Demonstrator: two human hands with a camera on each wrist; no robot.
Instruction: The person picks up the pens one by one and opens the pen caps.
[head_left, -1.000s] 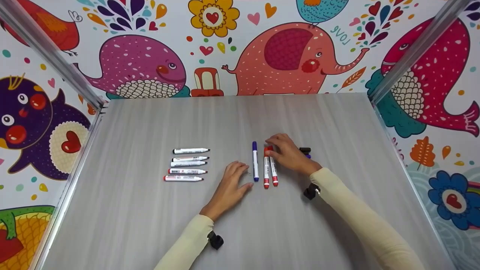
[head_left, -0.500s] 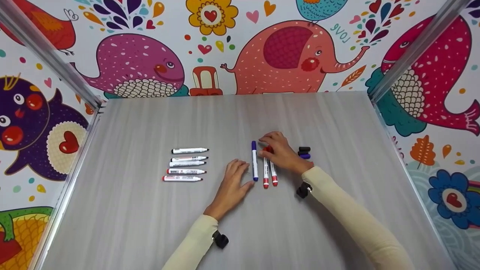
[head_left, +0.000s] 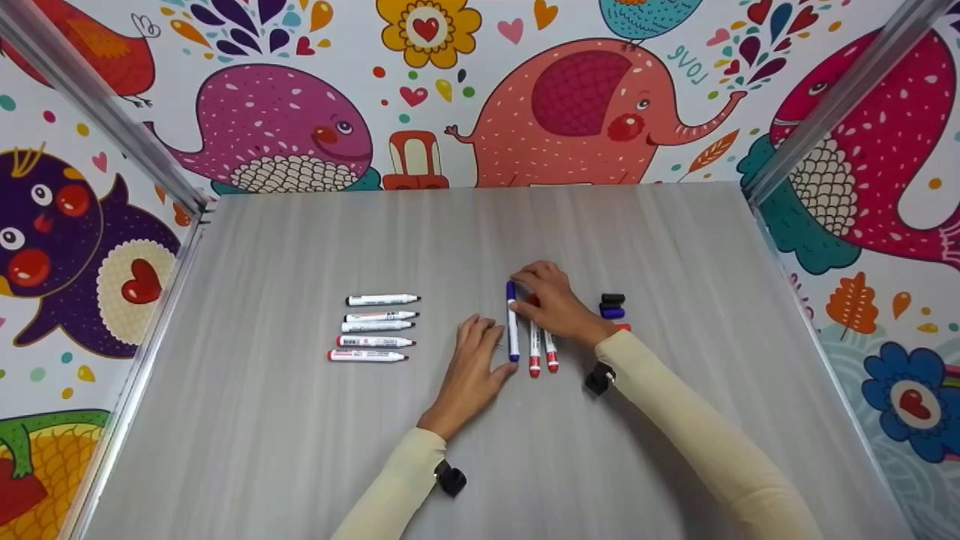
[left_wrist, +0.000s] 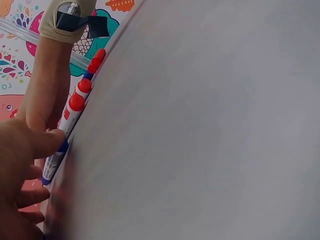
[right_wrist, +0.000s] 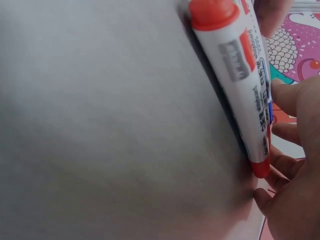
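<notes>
A blue-capped whiteboard marker [head_left: 513,322] lies lengthwise between the hands. My right hand [head_left: 559,304] is at its far end, the index fingertip and thumb tip right at the cap with space between them. Its palm hides the far ends of two red-ended markers [head_left: 535,349]; one red marker [right_wrist: 235,75] fills the right wrist view's foreground. My left hand [head_left: 466,371] rests on the table with loosely bent fingers apart. Its thumb [left_wrist: 50,142] meets the blue marker's near end.
Several uncapped markers [head_left: 367,356] lie in a row on the left, tips pointing right. A loose black cap [head_left: 613,298], blue cap [head_left: 613,313] and partly hidden red cap [head_left: 622,328] lie beyond the right wrist. Patterned panels [head_left: 277,127] border the grey table [head_left: 360,247].
My right hand has moved left from the red markers to the blue marker's cap, uncovering loose caps behind it. The left hand has edged right, its thumb now at the blue marker.
</notes>
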